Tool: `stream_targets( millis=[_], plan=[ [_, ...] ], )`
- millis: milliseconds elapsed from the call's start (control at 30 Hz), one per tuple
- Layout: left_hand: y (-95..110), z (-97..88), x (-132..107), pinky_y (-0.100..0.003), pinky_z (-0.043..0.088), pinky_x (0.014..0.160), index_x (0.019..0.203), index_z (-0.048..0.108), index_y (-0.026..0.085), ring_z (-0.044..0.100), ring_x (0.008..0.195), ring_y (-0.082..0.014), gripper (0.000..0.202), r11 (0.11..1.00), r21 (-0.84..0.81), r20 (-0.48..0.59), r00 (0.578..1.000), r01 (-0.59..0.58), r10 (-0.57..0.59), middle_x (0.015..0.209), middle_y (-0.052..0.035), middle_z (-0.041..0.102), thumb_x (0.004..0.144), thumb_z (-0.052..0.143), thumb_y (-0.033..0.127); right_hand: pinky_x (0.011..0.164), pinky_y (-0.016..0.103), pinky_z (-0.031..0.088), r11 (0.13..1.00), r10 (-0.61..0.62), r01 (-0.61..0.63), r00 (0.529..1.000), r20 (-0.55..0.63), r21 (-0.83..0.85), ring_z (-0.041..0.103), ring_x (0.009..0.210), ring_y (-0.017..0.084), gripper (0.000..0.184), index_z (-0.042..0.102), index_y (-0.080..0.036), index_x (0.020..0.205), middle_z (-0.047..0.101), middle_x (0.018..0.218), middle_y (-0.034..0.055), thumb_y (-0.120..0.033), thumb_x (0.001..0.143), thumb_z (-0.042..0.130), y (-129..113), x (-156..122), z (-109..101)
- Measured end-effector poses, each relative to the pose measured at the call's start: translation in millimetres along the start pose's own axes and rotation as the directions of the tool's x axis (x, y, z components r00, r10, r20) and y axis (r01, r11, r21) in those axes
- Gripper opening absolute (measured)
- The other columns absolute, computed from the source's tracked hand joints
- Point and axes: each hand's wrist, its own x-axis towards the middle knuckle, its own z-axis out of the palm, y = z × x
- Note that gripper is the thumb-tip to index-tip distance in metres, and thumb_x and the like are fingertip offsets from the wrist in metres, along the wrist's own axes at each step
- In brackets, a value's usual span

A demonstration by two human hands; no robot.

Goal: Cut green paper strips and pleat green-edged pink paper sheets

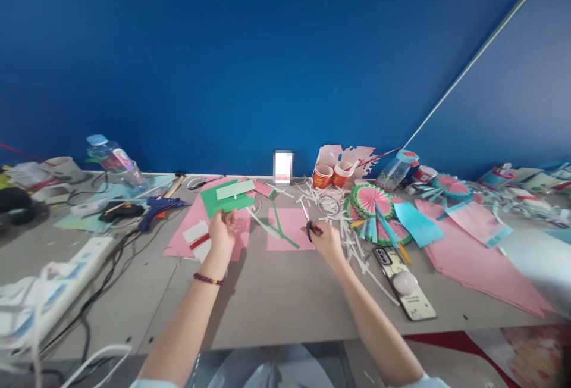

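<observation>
My left hand [222, 233], with a beaded bracelet on the wrist, is closed at the lower edge of a green sheet of paper [212, 200]. A pale green paper strip [235, 189] lies across that sheet. In my right hand [329, 241] is a pair of scissors [308, 221], fingers in the dark handles and blades pointing away from me. Left of the scissors lies a pink paper square [292, 221] with narrow green strips [278, 221] across it. Larger pink paper [181, 242] lies under the green sheet, and a white-and-red piece [198, 238] rests on it.
White paper scraps [352, 239], red paper cups [322, 176] and pleated paper fans [373, 203] stand or lie to the right. Nearer me is a phone [417, 304]. At left are a blue glue gun [156, 209], a power strip [75, 281] with cables and a plastic bottle [113, 159].
</observation>
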Motion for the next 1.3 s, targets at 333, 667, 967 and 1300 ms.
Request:
stream_targets(
  millis=[333,667,967,1300],
  plan=[
    [-2,-1.2,-7,-0.031,0.05,0.083,0.075,0.031,0.023,0.067,0.083,-0.013,0.026,0.993,-0.043,0.009,0.993,-0.114,0.115,0.076,0.0035,0.051,0.076,0.056,0.031,0.056,0.026,0.032,0.958,0.138,-0.12,0.989,0.052,-0.261,0.051,0.06,0.016,0.027,0.058,-0.019,0.057,0.059,0.067,0.0046,-0.037,0.077,0.061,13,7,-12],
    [-12,-6.2,-13,-0.028,0.044,0.068,0.085,0.059,0.022,0.056,0.074,-0.018,0.011,0.444,0.63,0.543,0.77,-0.638,0.337,0.081,-0.0029,0.06,0.08,0.055,0.032,0.053,0.025,0.03,0.964,0.114,-0.1,0.992,0.044,-0.248,0.046,0.055,0.014,0.029,0.055,-0.019,0.055,0.056,0.06,0.0026,-0.04,0.074,0.06,28,10,-6],
    [-27,-8.3,-6,-0.03,0.044,0.069,0.104,0.065,0.023,0.058,0.084,-0.0223,0.024,-0.093,0.666,0.739,0.636,-0.741,0.222,0.09,-0.0075,0.059,0.084,0.053,0.028,0.055,0.025,0.033,0.971,0.114,-0.105,0.993,0.031,-0.216,0.05,0.058,0.015,0.023,0.06,-0.019,0.061,0.056,0.063,0.0027,-0.039,0.072,0.059,30,9,-3],
    [-23,-7.6,-13,-0.027,0.04,0.058,0.082,0.061,0.022,0.057,0.078,-0.0188,0.006,-0.041,0.677,0.725,0.656,-0.735,0.21,0.092,-0.005,0.057,0.083,0.055,0.024,0.06,0.026,0.038,0.974,0.092,-0.08,0.995,0.049,-0.212,0.053,0.066,0.017,0.016,0.063,-0.018,0.074,0.059,0.074,0.0041,-0.033,0.071,0.061,34,8,0]
  ],
)
